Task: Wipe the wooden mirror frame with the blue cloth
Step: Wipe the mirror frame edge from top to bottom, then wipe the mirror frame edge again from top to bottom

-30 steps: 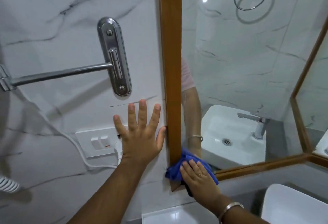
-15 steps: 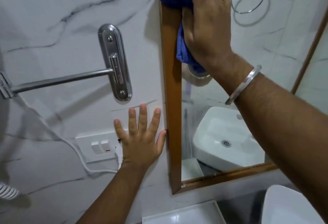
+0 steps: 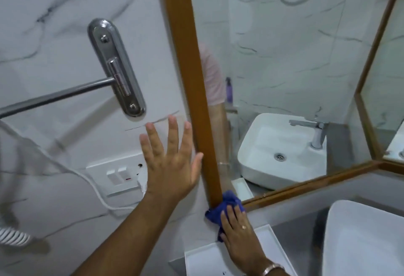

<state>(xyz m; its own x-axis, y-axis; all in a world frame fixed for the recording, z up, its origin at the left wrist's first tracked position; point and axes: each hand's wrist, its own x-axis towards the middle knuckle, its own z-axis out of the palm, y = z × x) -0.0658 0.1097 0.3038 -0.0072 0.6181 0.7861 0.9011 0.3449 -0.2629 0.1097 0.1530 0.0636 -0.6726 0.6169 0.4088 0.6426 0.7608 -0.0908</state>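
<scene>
Wooden mirror frame (image 3: 192, 83), smooth mid-brown, blue cloth (image 3: 220, 210) bunched at its 6 o'clock corner under right hand (image 3: 239, 232) grip, left hand (image 3: 172, 162) open, flat on wall at 9 o'clock.

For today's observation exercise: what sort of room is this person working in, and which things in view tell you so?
Most likely a bathroom: a white basin below a wood-framed mirror, marble-look wall tiles, and a metal towel rail.

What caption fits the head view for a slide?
Right hand presses blue cloth on the wooden frame's bottom-left corner; left hand braces the wall.
</scene>
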